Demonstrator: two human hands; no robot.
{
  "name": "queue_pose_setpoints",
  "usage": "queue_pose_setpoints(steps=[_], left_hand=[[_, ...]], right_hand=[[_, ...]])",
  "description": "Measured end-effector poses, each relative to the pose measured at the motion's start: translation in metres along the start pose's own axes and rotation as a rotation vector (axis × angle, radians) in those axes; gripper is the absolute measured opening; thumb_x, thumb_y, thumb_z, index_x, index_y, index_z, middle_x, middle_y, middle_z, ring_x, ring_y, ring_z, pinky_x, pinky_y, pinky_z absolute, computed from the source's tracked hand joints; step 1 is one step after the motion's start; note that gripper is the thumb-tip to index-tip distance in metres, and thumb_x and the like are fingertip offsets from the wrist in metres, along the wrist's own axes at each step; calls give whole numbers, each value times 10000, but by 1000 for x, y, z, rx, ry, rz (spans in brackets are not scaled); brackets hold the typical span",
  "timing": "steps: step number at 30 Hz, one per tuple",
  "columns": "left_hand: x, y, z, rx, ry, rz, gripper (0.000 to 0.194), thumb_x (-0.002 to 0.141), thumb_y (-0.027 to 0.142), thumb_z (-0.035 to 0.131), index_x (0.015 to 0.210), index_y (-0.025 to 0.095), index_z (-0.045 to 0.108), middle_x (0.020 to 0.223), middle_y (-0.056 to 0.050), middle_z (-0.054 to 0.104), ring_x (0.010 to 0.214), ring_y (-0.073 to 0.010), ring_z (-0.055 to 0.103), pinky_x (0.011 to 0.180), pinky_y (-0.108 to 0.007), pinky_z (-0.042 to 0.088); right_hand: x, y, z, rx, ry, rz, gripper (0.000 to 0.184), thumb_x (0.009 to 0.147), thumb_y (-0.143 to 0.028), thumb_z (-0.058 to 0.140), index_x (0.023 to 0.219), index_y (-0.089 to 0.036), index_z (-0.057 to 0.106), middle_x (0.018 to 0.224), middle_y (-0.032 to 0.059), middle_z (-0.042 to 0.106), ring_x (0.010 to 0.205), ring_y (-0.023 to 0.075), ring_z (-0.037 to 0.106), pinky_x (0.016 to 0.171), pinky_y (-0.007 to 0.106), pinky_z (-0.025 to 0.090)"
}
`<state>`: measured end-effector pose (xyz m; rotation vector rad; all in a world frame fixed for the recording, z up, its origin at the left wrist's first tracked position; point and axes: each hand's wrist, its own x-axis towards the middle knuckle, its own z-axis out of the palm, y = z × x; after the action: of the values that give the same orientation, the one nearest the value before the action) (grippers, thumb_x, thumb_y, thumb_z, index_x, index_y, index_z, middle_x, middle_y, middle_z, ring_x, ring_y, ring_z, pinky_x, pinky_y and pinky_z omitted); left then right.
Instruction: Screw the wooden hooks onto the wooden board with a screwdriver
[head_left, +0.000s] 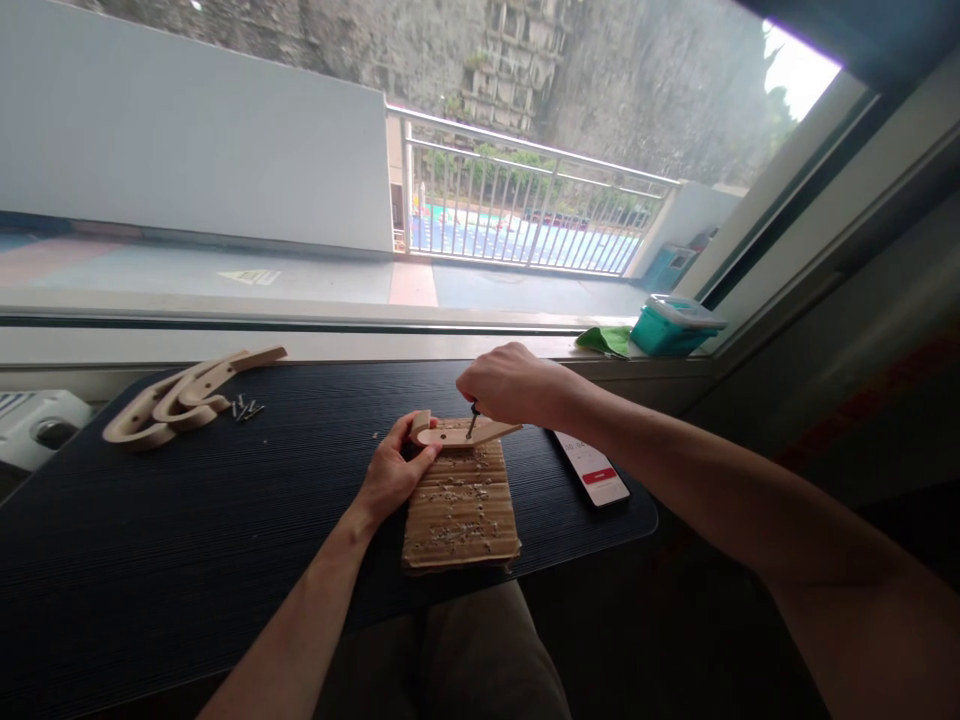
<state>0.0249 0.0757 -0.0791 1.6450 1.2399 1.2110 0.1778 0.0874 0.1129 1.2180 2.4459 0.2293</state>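
My left hand (396, 465) is closed around the curved end of a pale wooden hook (491, 432), thumb pressed on its face. The hook lies across the far end of a corrugated cardboard pad (457, 510) whose surface is pitted and torn. Above the hook, my right hand (499, 383) is wrapped round a screwdriver (474, 420). Its handle is hidden in my fist, and the thin shaft points down to a hole in the hook. A second dark hole shows nearer my left hand. Whether a screw sits under the tip I cannot make out.
More wooden hooks (161, 408) lie at the table's (300, 540) far left, beside several loose screws (245, 408). A phone (592, 470) rests right of the cardboard. On the window ledge are a green cloth (604, 341) and a teal box (675, 325).
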Motion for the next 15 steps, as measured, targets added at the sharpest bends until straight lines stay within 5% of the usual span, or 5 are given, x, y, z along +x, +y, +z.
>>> queue_pose_setpoints(steps=[9,15], left_hand=[[0,0,0,7,6,-3,455,729,378,611,1140,191,549,1118,-54,670,1002,-199,620,941,-352,468],[-1,0,0,-8,2,-5,428,740,369,607,1128,197,551,1120,-50,663,1016,-198,611,953,-353,461]], right_hand=[[5,4,6,6,-25,52,247,808,-290,539,917,-142,704,810,123,695,735,205,607,579,289,381],[2,-5,-3,-53,-35,-24,246,754,-81,528,927,-149,688,820,105,694,740,197,615,579,284,387]])
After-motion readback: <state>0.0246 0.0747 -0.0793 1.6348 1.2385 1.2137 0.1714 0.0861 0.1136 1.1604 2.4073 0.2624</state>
